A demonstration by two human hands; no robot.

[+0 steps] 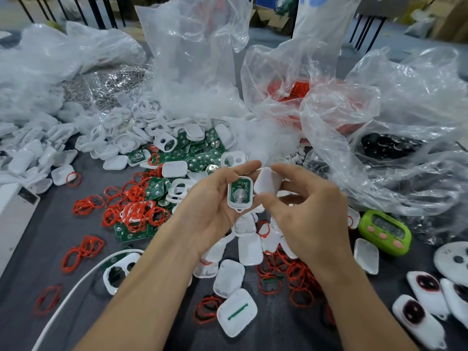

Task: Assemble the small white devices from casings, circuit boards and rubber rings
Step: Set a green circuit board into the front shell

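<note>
Grey surface carries loose white casings, green circuit boards and red rubber rings; clear plastic bags stand behind. My left hand holds a casing half above the pile, board fitted and facing up, fingers curled round its edges. My right hand pinches a white cover, tilted, just beside that half.

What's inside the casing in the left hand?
A green circuit board fills the open casing, with a round silvery disc at its middle. Whatever lies beneath the board is covered. The casing's back is hidden against the left hand. The right hand holds a white cover.
</note>
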